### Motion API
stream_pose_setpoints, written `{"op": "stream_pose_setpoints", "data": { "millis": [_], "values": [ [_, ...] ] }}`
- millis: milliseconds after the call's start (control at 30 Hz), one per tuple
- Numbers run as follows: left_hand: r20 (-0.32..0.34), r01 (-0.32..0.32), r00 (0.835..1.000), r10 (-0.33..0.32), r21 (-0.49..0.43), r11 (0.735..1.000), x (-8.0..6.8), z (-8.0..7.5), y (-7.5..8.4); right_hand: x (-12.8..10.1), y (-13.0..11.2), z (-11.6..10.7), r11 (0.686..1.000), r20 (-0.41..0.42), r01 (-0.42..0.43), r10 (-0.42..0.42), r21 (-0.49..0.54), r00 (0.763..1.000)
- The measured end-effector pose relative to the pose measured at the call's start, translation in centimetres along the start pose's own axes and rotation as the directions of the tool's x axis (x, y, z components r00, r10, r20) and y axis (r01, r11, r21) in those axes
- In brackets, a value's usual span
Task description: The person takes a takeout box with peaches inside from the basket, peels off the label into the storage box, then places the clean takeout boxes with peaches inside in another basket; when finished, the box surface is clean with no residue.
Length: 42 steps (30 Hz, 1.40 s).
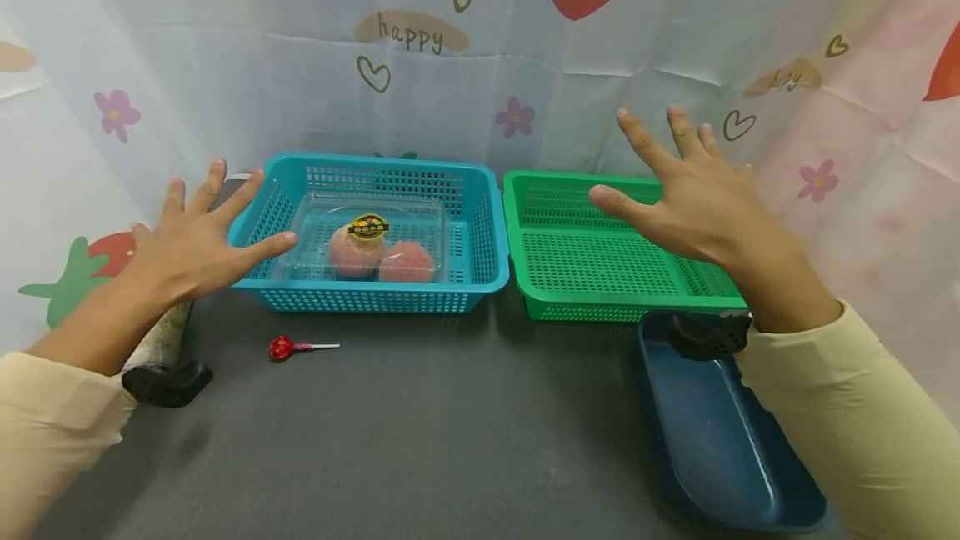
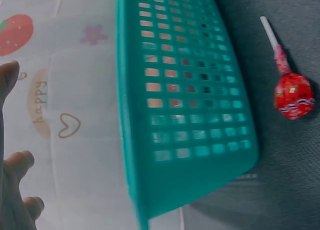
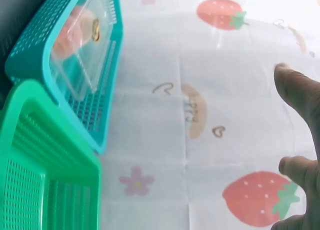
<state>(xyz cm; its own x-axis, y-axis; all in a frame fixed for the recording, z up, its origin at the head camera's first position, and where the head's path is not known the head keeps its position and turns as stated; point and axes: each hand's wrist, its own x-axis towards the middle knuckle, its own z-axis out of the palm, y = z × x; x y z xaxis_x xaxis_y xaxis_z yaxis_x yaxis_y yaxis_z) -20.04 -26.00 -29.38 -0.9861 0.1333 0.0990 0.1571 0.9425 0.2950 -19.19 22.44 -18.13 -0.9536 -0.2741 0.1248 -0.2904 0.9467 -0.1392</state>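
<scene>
left hand spread wide, holding nothing, beside blue basket | right hand spread wide, empty, hovering above green basket | lollipop on bench near left hand

- Round yellow-and-black sticker on the clear plastic clamshell box: print too small to read.
- Dark blue plastic tray below the right hand: near end hidden under the sleeve.
- Left hand, left wrist view: fingertips only, rest cut off.

Head view overhead, forward-down; wrist views close, sharing blue basket.
</scene>
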Motion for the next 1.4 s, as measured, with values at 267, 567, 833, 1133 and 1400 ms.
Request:
{"op": "stream_pose_setpoints", "data": {
  "millis": [267, 567, 833, 1133, 1400],
  "values": [
    [-0.004, -0.024, 1.000, 0.024, -0.003, 1.000, -0.2, 1.8, -0.8, 2.0, -2.5, 1.6, 0.994, -0.005, 0.091, -0.091, 0.058, 0.996],
    [0.078, -0.012, 0.997, 0.013, -0.014, 1.000, 0.2, 3.2, -1.9, 4.1, -4.4, 2.6, 0.986, 0.012, 0.140, -0.141, 0.087, 0.990],
    [0.087, -0.015, 0.996, 0.018, -0.033, 0.999, 0.4, 4.2, -2.6, 6.1, -6.4, 4.4, 0.979, 0.031, 0.149, -0.155, 0.139, 0.987],
    [0.113, -0.004, 0.994, 0.009, -0.039, 0.999, 0.5, 5.2, -3.2, 8.1, -8.3, 6.6, 0.966, 0.059, 0.157, -0.173, 0.205, 0.983],
    [0.091, 0.032, 0.995, -0.030, -0.022, 0.999, 0.5, 5.6, -3.0, 9.3, -9.6, 8.6, 0.950, 0.090, 0.118, -0.150, 0.289, 0.985]
  ]
}}
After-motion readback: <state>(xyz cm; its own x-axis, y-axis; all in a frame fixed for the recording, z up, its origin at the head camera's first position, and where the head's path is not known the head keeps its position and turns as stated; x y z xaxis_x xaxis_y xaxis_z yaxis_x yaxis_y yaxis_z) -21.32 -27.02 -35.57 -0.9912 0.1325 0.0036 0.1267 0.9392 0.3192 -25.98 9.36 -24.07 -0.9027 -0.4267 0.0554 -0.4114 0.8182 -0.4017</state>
